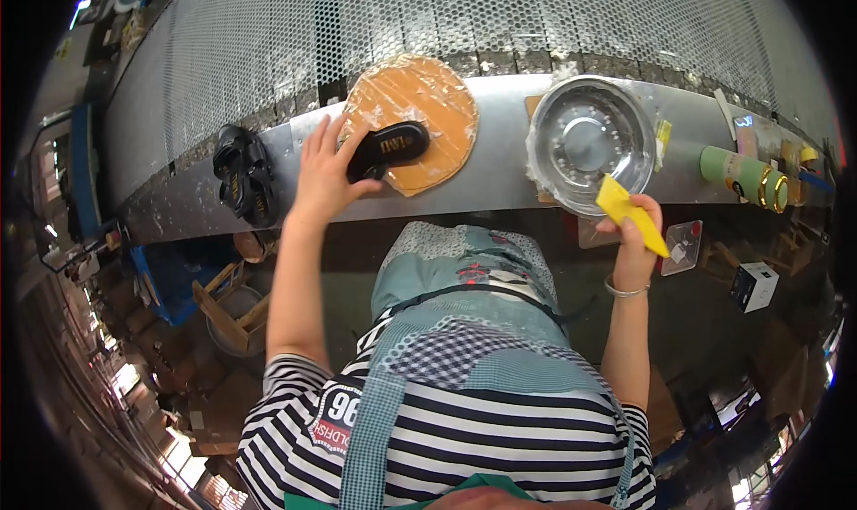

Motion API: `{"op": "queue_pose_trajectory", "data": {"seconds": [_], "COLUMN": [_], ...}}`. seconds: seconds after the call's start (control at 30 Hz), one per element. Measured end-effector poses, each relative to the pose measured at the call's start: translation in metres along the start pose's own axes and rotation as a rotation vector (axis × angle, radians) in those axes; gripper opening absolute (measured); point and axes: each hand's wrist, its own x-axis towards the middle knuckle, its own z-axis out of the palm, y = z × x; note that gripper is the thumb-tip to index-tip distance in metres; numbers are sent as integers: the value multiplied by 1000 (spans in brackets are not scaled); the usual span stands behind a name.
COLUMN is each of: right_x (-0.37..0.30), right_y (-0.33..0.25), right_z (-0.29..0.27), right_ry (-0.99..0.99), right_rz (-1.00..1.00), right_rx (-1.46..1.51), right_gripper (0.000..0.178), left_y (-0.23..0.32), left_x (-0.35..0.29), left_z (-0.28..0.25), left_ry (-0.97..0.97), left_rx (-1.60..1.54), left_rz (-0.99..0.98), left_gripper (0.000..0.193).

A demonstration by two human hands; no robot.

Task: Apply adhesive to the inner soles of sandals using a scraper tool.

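Observation:
A black sandal (400, 142) lies on its sole on a round orange-brown board (451, 99) that is streaked with pale residue. Around the sandal's left end, my left hand (328, 169) is open, with fingers spread and the thumb apart; whether it touches the sandal I cannot tell. Between the fingers and thumb of my right hand (636, 229) is a yellow plastic scraper (625, 208), its wide end pointing up and left. That end is over the near rim of a clear round basin (546, 157), whose edge is caked with whitish material.
More black sandals (241, 175) sit at the bench's left. A green bottle (732, 172) with gold rings lies on its side at the right. Behind the metal bench (500, 175) runs a wide mesh belt (428, 14). Below are a wooden stool (228, 305) and a small box (754, 287).

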Motion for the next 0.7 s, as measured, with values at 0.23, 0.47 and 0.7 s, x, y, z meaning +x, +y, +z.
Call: {"op": "queue_pose_trajectory", "data": {"seconds": [0.23,0.47,0.7], "right_x": [23,7,14], "right_y": [-5,-15,7], "right_z": [13,29,37], "right_ry": [90,162,232], "right_rz": [144,105,75], "right_rx": [124,168,163], "right_gripper": [31,37,36], "left_y": [-74,-2,20], "left_x": [-7,17,52], "left_z": [13,-26,103], "left_ry": [-280,77,-207], "left_rx": [250,-424,-883], "left_rz": [711,-100,-421], "left_gripper": [31,27,37]}}
